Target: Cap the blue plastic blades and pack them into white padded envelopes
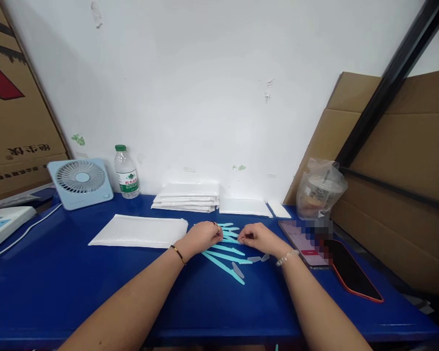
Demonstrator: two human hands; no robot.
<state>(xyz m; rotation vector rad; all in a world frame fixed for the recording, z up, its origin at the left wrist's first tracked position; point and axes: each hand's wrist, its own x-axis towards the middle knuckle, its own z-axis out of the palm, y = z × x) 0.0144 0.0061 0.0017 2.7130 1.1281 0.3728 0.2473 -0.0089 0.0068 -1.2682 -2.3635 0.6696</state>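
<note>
The left hand (204, 235) and right hand (259, 236) are at teal sticks (225, 266), fingers curled, grip unclear. An envelope (139, 231) lies left of the sticks.

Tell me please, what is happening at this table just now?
A person is working with both bare hands over a blue table. The left hand is over the fanned-out turquoise sticks, and the right hand has its fingertips close to their right-hand ends; whether either hand grips one is hard to tell. Small translucent pieces lie nearby. A white packet lies to the left, with a stack of packets behind.
</note>
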